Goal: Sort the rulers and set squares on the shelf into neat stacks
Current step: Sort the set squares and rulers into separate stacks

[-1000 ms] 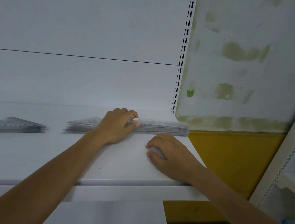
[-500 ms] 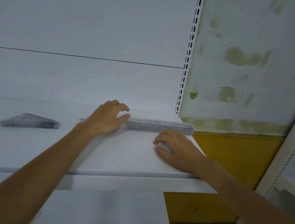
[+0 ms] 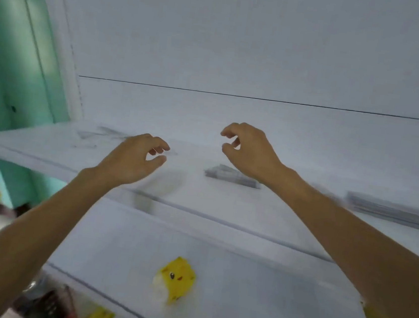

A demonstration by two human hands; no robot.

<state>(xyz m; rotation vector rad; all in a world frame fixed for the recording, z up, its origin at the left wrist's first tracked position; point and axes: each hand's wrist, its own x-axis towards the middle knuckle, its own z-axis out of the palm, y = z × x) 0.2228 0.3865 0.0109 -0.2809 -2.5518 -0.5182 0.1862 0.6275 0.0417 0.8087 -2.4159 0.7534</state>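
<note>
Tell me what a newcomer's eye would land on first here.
The left hand and right hand hover, loosely curled and empty, above a white shelf. A bright yellow chick toy sits on the lower shelf, near the centre. A small grey stack lies by the right wrist, a longer stack far right.

Left hand (image 3: 134, 161) off ruler stack (image 3: 392, 211), right hand (image 3: 250, 150) off shelf (image 3: 46, 148), both raised, moved left

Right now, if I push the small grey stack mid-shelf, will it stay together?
Probably not wholly: the grey stack looks like thin loose sheets, so upper ones may slide off. The white shelf looks smooth, so it should slide easily. It lies flat and low, so tipping seems unlikely.
</note>
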